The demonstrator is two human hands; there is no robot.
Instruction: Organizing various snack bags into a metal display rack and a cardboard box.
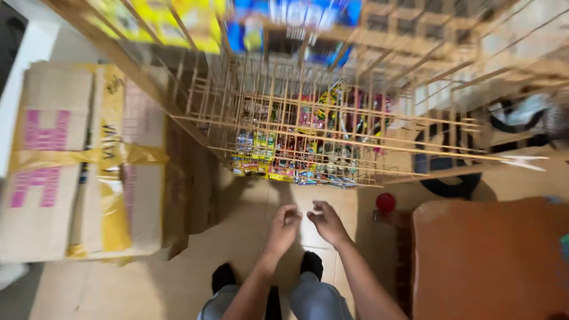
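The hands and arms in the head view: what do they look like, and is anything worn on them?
Both arms are bare up to the frame edge: no sleeves visible. The left hand and right hand wear no gloves. The blurred picture shows no watch, ring or markings.

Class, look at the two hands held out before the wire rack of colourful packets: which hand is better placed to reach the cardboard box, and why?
Probably the left hand. The cardboard box stands on the person's left, so that arm reaches it without crossing the body. The right hand lies nearer the brown table. Both hands look empty, fingers loosely curled.
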